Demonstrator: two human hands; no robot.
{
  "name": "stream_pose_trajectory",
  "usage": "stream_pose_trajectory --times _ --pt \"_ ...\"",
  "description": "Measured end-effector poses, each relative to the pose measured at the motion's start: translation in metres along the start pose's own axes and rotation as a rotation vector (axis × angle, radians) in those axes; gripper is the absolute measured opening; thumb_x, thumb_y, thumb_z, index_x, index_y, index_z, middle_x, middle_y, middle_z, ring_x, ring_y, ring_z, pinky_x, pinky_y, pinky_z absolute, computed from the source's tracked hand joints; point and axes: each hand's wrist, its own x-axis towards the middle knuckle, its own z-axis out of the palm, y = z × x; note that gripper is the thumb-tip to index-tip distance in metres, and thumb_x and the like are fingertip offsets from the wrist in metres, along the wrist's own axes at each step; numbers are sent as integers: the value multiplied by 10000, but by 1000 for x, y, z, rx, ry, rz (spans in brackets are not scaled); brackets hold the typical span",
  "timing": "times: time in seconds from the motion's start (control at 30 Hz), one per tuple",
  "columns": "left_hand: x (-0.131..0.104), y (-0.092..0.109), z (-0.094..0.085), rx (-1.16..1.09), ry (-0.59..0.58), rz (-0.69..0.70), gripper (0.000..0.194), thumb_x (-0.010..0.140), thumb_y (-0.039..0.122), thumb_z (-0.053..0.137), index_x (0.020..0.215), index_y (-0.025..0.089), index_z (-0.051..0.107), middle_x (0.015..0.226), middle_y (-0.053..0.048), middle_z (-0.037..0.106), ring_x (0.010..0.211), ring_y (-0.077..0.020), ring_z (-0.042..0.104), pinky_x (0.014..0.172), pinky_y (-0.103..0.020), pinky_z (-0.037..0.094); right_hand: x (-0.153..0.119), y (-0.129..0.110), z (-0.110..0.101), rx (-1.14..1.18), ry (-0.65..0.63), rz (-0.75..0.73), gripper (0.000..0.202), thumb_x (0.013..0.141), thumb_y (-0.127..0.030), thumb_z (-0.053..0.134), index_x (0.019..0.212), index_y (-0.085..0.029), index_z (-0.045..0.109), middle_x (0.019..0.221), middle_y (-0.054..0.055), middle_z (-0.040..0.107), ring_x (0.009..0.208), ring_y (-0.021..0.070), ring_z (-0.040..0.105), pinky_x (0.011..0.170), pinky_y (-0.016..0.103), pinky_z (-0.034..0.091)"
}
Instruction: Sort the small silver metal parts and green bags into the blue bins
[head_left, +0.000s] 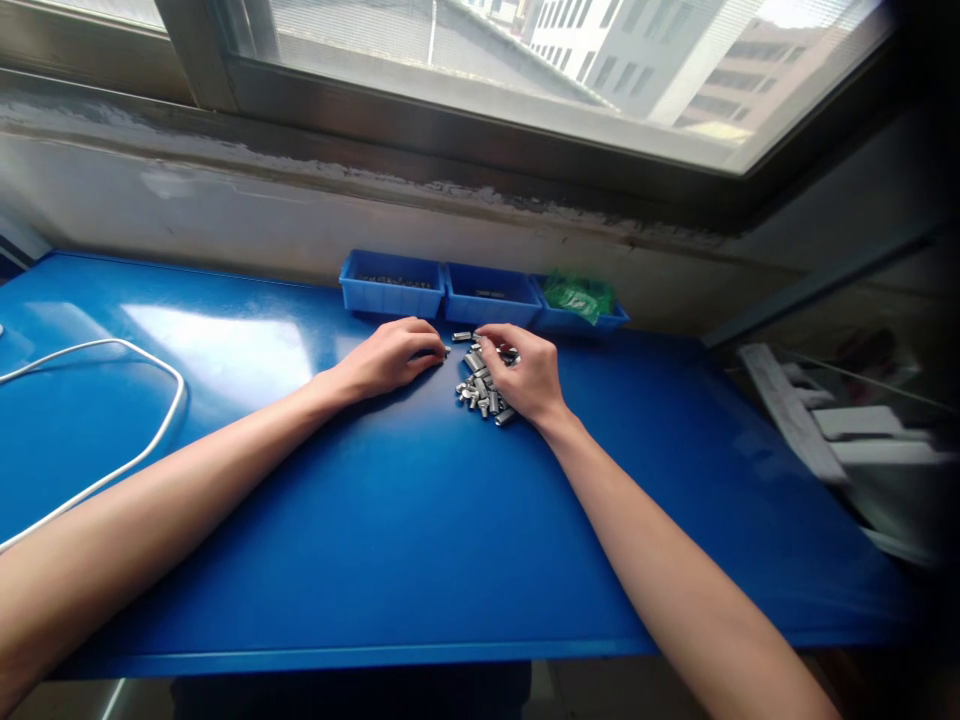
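A pile of small shiny metal parts (480, 385) lies on the blue tabletop, some long and smooth, some short like screws or studs. My right hand (529, 370) reaches over the pile from the right, thumb and forefinger pinched at its back edge on a small metal part, mostly hidden. Left of the pile, my left hand (401, 355) rests low over the table with its fingers curled. A tiny metal piece (448, 351) shows at its fingertips. One loose metal cylinder (462, 337) lies between the hands, behind the pile.
Along the wall stand a blue bin (394, 298) with small metal parts, a middle blue bin (491, 307) with a few pieces, and a right blue bin (562, 319) holding a green plastic bag (579, 295). A white cable (169, 410) loops across the table's left side.
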Motion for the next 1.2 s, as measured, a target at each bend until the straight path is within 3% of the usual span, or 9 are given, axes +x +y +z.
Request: stream_pose_trajectory --times 0.17,0.4,0.67,0.8,1.0,1.1,1.2 --pt "0 3 -3 -153 32 -134 129 967 311 663 1014 195 689 927 -43 775 837 -173 723 775 -271 534 0 0 0 -18 -2 -11 168 960 -310 616 1000 -245 767 983 42 818 818 226 739 826 383 611" --pt "4 1 -9 -707 116 -373 388 918 526 738 1022 182 589 843 -66 784 788 -179 753 739 -275 582 -1 1 0 1 -4 -31 155 951 -289 634 1015 -240 766 988 45 817 829 223 751 830 381 611" --pt "7 -1 -12 -750 100 -402 488 862 621 772 967 173 608 788 -58 764 750 -180 744 746 -292 586 2 -8 1 78 -58 -109 277 907 -353 747 1172 -275 756 1033 35 822 937 244 768 926 420 613" --pt "7 2 -13 -773 35 -375 484 864 614 773 963 167 616 773 -58 764 766 -194 755 734 -286 581 4 -17 6 138 -101 -112 190 922 -347 746 1091 -274 790 1008 34 830 899 233 780 888 390 621" --pt "7 5 -12 -685 20 -345 447 952 606 663 1017 166 617 857 -66 771 828 -198 750 770 -294 578 5 -22 11 264 -36 -27 162 889 -362 787 987 -237 821 935 30 833 810 210 778 786 336 627" --pt "7 4 -7 -390 112 -259 405 1048 536 516 1118 164 661 1060 -99 769 980 -214 723 897 -339 566 10 -17 11 293 31 79 218 877 -416 792 992 -232 820 939 34 830 794 207 773 766 333 637" --pt "6 1 -1 -113 59 -99 417 1093 413 423 1313 160 671 1320 -131 717 1235 -254 637 1114 -409 483 22 -8 7 264 168 153 232 882 -421 776 1001 -224 808 953 50 828 823 224 780 781 355 648"
